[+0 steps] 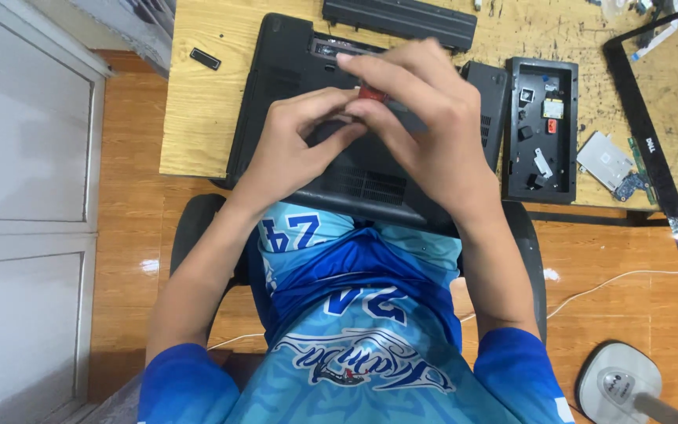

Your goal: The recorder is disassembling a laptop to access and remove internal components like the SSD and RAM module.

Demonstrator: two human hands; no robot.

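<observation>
On a wooden desk [198, 118], an upturned black laptop [276, 94]; above it the right hand [425, 133] pinches a red-handled tool [372, 93], left hand [292, 145] fingers closed beside it.

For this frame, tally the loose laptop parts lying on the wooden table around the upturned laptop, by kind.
Long black battery pack: 1
Black access cover panel with small parts lying in it: 1
Black screen bezel frame: 1
Silver drive with green circuit board: 1
Small black rectangular piece: 1
Total: 5
</observation>
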